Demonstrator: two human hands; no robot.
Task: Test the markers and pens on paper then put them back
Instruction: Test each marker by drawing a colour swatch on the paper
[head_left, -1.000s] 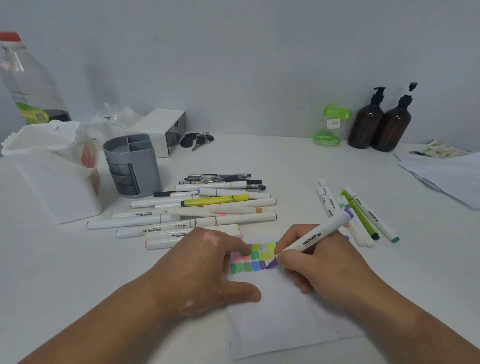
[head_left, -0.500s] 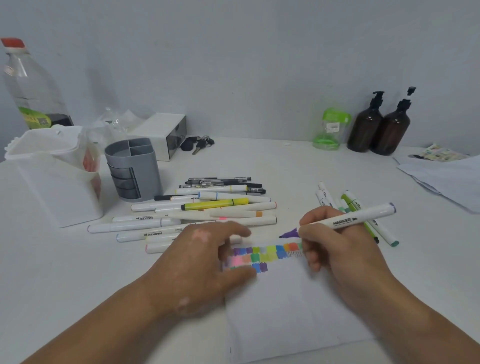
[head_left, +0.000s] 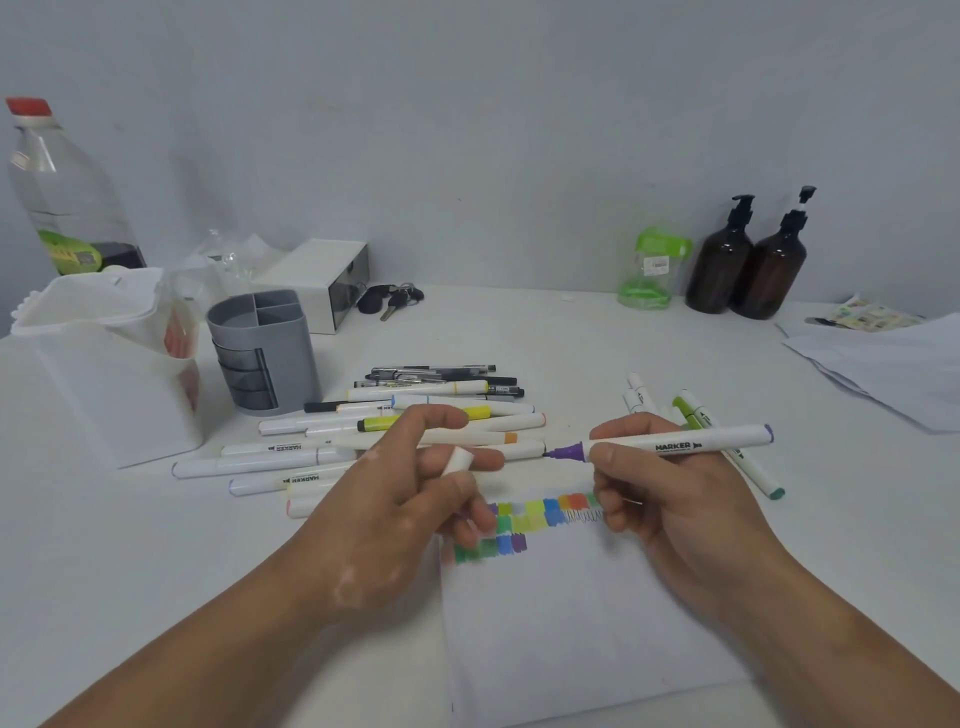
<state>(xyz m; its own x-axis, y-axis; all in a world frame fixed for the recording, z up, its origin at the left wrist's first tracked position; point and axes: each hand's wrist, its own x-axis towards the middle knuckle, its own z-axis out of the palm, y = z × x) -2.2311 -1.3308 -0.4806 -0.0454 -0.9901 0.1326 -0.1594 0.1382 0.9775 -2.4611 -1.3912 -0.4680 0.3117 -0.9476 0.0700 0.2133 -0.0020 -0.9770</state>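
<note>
Head view: white table (head_left: 104, 571), test paper (head_left: 571, 623) at near edge, both hands over its top.

Right hand (head_left: 675, 499) pinches purple marker (head_left: 675, 441) just behind the nib, fingers curled; barrel level, running out right of the grip, nib pointing left. Left hand (head_left: 395, 499) holds white cap (head_left: 457, 461) between thumb and fingers, index finger lifted; cap near the nib, not touching. Colour swatches (head_left: 540, 512) on paper between the hands.

Soft even light, faint shadows; slight overall blur, wide-angle edge distortion.
</note>
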